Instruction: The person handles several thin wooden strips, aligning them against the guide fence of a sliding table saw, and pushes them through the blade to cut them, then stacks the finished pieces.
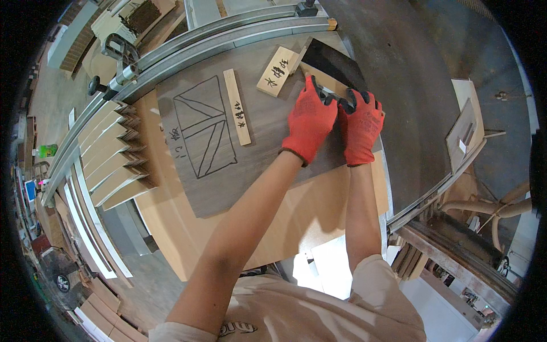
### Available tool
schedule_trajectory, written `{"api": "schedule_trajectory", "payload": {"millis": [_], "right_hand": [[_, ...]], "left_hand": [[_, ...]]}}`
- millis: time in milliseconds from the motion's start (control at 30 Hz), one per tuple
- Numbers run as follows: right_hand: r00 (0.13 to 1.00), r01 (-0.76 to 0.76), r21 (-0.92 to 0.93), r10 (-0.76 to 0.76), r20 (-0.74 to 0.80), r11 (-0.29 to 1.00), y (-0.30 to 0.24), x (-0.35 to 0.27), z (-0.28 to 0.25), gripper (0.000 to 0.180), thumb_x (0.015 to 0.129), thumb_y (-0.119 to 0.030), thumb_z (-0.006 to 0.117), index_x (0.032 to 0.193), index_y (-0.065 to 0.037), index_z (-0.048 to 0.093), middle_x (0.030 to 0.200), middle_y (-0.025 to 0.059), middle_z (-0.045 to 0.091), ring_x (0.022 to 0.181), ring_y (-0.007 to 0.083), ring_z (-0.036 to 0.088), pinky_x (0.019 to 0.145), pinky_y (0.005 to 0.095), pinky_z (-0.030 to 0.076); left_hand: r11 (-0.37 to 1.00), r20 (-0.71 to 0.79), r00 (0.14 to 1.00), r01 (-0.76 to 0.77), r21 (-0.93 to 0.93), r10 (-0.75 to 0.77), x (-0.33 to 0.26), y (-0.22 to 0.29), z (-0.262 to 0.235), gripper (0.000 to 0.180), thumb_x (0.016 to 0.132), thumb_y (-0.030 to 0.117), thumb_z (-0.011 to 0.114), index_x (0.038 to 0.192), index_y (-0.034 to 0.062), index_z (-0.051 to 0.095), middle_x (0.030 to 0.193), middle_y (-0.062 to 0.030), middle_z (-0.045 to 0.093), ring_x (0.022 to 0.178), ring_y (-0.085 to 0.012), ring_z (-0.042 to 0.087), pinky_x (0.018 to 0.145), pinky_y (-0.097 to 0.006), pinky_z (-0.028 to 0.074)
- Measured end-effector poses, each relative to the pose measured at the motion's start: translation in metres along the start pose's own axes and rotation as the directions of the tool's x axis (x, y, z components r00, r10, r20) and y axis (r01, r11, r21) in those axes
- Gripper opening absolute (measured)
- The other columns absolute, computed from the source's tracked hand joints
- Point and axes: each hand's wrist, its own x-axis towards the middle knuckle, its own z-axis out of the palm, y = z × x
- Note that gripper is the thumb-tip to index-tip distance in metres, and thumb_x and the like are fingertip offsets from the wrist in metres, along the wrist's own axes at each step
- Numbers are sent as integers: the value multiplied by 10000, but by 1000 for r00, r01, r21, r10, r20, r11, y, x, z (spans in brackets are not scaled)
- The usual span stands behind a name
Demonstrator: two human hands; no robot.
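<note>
Both hands wear red work gloves with dark fingertips and meet at the far right of a grey-brown board. My left hand is closed, its thumb and fingers pinching a small, partly silvery thing. Close beside it, my right hand is also closed at the same thing, which the gloves mostly hide; its kind cannot be made out. Just beyond the fingers lies a black panel with a pale wood edge. Left of the hands rest a short wood block and a thin wood strip, both with handwritten marks.
The grey-brown board carries a line drawing of a divided rectangle and lies on a larger light wood panel. A metal rail with a clamp crosses behind. Several stacked angled wood pieces stand at left, hoses at right.
</note>
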Motion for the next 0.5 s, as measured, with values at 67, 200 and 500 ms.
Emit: {"api": "schedule_trajectory", "payload": {"millis": [67, 200, 500], "right_hand": [[1000, -24, 26, 24, 15, 999, 0, 3, -1, 450, 756, -338, 764, 1174, -196, 676, 1279, 102, 594, 1182, 336, 540, 988, 443, 425], [999, -33, 21, 33, 19, 999, 0, 7, -2, 489, 743, -347, 780, 1195, -204, 663, 1298, 96, 584, 1190, 348, 541, 961, 457, 450], [997, -13, 24, 11, 71, 1000, -3, 13, -9, 477, 732, -319, 788, 1181, -208, 670, 1296, 89, 591, 1181, 326, 553, 960, 448, 461]], "left_hand": [[998, -40, 998, 42, -47, -44, 7, -1, 3, 779, 813, 237, 715, 1443, -19, 334, 1263, -273, 576, 1160, -377, 581, 977, -435, 457], [954, -14, 990, 128, -271, -137, 17, -6, 4, 699, 805, 225, 715, 1388, 2, 401, 1259, -239, 588, 1173, -391, 562, 969, -426, 464], [985, 66, 998, 35, -169, -24, 21, -8, -22, 592, 797, 196, 704, 1334, 83, 482, 1134, -178, 628, 1062, -348, 618, 893, -439, 499]]}}
